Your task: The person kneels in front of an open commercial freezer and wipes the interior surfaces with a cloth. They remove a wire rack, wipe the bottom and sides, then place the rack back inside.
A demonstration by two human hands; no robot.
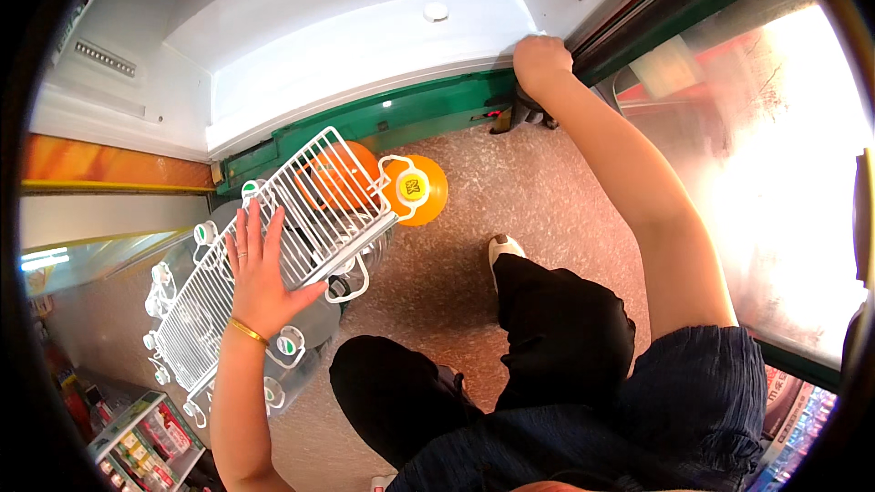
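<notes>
Cabinet space (365, 36), white inside with a green lower edge, spans the top of our view. Below it, toward our left, a white wire rack (351, 251) lies slanted over clear jugs (319, 321) with white handles, and an orange jug (436, 205) stands just beside its far end. Our left hand (262, 290) lies over the rack, its fingers straight and spread, the thumb stretched wide, gripping nothing; whether the palm presses the bars, we cannot tell. Our right hand (541, 64) is at the cabinet's front corner, knuckles bent; its fingertips are hidden, so we cannot tell how tightly they close. A gold bracelet (248, 331) circles our left wrist.
</notes>
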